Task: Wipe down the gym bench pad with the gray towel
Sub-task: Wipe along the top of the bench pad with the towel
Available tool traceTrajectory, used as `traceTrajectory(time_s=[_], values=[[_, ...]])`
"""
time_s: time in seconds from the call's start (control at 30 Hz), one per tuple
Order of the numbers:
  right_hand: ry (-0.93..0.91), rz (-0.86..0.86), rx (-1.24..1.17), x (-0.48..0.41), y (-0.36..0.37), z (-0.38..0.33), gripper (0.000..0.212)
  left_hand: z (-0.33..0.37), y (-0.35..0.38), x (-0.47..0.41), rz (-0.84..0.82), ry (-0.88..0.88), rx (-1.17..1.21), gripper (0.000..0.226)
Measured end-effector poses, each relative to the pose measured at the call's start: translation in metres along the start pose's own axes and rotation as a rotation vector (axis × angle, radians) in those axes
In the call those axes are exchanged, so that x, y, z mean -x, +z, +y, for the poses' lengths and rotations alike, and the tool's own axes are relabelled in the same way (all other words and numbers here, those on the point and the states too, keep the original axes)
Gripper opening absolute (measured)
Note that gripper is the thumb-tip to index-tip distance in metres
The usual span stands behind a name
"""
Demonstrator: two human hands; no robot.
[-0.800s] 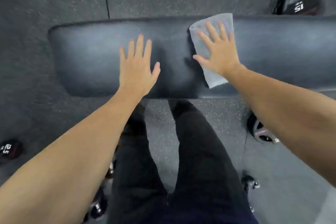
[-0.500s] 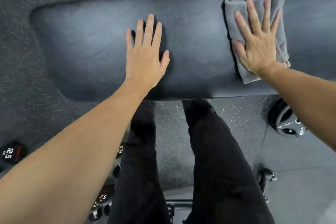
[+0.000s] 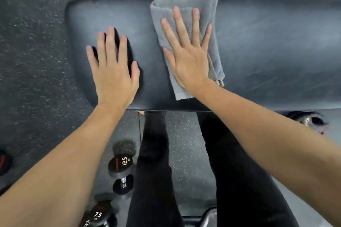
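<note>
The black gym bench pad (image 3: 267, 51) runs across the upper view, its rounded left end near my left hand. A folded gray towel (image 3: 184, 0) lies across the pad from far edge to near edge. My right hand (image 3: 188, 57) presses flat on the towel, fingers spread, holding it against the pad. Just left of the towel, my left hand (image 3: 114, 73) rests flat on bare pad with its fingers apart and nothing in it. The two hands are a short gap apart.
Speckled rubber floor (image 3: 36, 42) surrounds the bench. A 12.5 kg dumbbell (image 3: 120, 164) and a 7.5 kg dumbbell (image 3: 97, 214) lie on the floor at lower left, by my black-trousered legs (image 3: 153, 162). A weight plate (image 3: 308, 121) sits under the bench's near edge at right.
My right hand has slid the towel leftward along the pad, from well apart to close beside my left hand. My left hand stays planted near the pad's left end.
</note>
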State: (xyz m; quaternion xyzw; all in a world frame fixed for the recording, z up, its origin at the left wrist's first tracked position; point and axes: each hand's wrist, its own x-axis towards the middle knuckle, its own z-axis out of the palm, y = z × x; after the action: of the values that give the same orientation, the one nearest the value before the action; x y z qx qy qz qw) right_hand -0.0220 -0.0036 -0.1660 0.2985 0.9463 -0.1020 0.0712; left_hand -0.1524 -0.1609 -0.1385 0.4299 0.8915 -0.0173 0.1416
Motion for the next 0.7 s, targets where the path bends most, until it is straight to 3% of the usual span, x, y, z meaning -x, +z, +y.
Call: traceTrajectory(time_s=[0.1, 0.2, 0.27, 0.5, 0.6, 0.7], values=[[-0.044, -0.015, -0.035, -0.033, 0.003, -0.073, 0.055, -0.041, -0.002, 0.000, 0.024, -0.118, 0.045, 0.061], [-0.056, -0.023, -0.046, -0.075, 0.003, -0.113, 0.056, -0.064, -0.003, 0.000, 0.059, -0.057, 0.219, 0.057], [-0.028, -0.059, -0.038, -0.105, 0.003, -0.127, 0.056, -0.071, -0.004, 0.001, 0.084, -0.041, 0.330, 0.052], [0.020, -0.153, -0.067, -0.134, -0.002, -0.146, 0.054, -0.087, -0.021, -0.005, 0.242, -0.235, 0.795, 0.046], [-0.093, -0.152, -0.030, -0.128, 0.000, -0.162, 0.054, -0.090, -0.027, -0.009, 0.328, -0.338, 0.904, 0.040], [-0.250, -0.119, 0.062, -0.095, 0.017, -0.201, 0.060, -0.092, -0.032, -0.010, 0.460, -0.405, 0.802, 0.031]])
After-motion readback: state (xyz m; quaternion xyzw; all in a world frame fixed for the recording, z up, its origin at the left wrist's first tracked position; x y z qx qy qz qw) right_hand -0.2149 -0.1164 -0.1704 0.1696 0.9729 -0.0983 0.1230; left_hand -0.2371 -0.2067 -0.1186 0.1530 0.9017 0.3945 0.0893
